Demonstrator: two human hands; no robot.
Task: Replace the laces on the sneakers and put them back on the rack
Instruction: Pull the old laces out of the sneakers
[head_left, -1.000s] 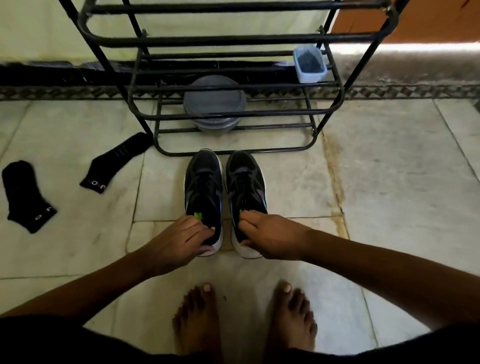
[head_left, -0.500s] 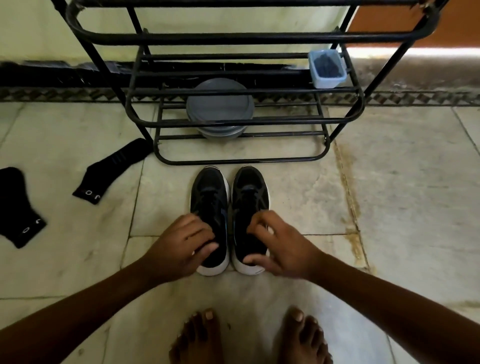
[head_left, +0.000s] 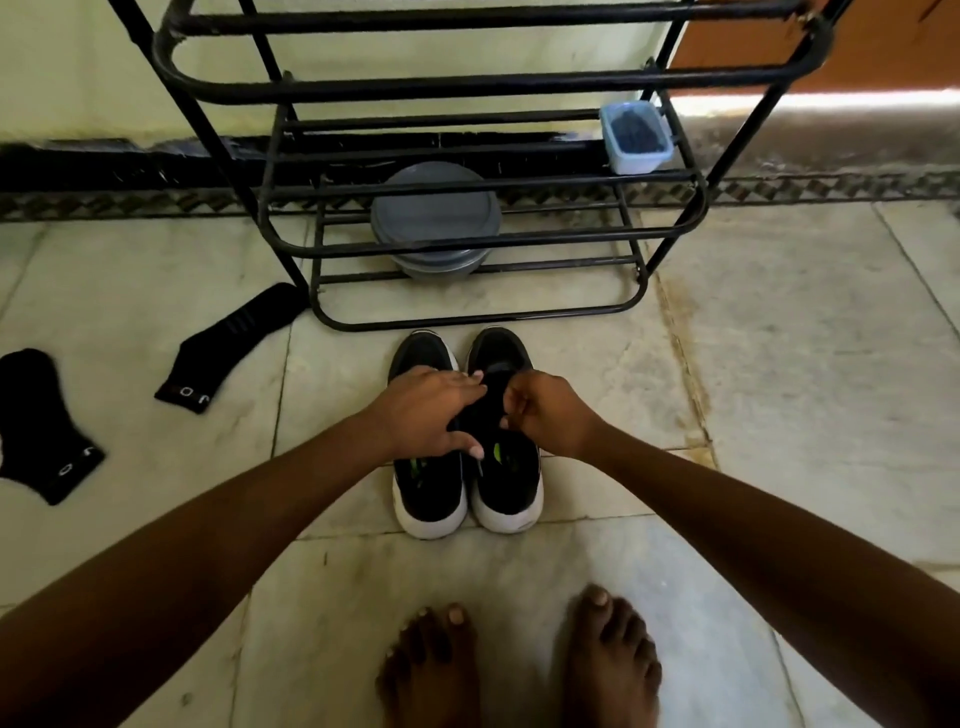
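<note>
1. Far left: one black sock (head_left: 41, 421) lay flat on the tiled floor (head_left: 779, 364). A second black sock (head_left: 234, 343) lay to its right, with one end near the left foot of the shoe rack (head_left: 483, 322).
2. My left hand (head_left: 426, 410) rested across the middle of the left sneaker (head_left: 428, 493). Its fingers (head_left: 462, 379) were released and nearly straight, and they pointed right, with the tips reaching the right sneaker (head_left: 511, 488). The thumb lay at the gap between the two sneakers.
3. Both sneakers stood on the floor side by side and touching. Their toes pointed at the rack and sat just in front of its bottom bar, and their white heels faced me. Neither sneaker was on a shelf.
4. A round grey container (head_left: 436, 208) sat on the lowest shelf of the rack, behind the sneakers.
5. My right hand (head_left: 553, 415) sat over the lacing area of the right sneaker with its fingers (head_left: 514, 402) curled in. I could not tell whether they pinched a lace or only pressed on the sneaker.
6. A small plastic box (head_left: 636, 137) with dark contents stood at the right end of a higher shelf.
7. My bare feet (head_left: 613, 660) stood on the floor, well behind the heels.
</note>
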